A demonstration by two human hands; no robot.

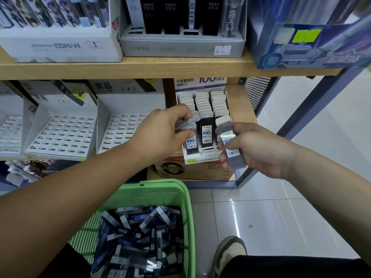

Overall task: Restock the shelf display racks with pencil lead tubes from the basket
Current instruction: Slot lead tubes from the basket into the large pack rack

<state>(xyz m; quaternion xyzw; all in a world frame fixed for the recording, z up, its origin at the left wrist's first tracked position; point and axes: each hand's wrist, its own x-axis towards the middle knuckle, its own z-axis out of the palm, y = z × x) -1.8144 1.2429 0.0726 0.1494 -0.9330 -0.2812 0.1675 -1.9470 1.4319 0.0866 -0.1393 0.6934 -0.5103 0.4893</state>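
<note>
Head view. As each hand brings one tube up to the rack, the step in hand is judged to be seating tubes in its near row. The left hand has fingers and thumb curled on a clear tube, which is held almost level just above the left column of the display rack; blur hides the exact pinch. The right hand clamps thumb and fingertips on a second tube, pale cap up and leaning slightly left, in front of the right column. The rack stands at the right of the lower shelf and shows three closely packed columns of white caps. Whether a slot is free at the near right cannot be told, since the held tube covers it. Supply: loose tubes heaped in the green basket, near, on the floor. Further left, a slotted white rack looks unfilled. Recommended handling: turn each tube upright, cap up and label facing near to match its neighbours. Seat one tube at a time, pressing straight down so that adjacent caps are not disturbed.
</note>
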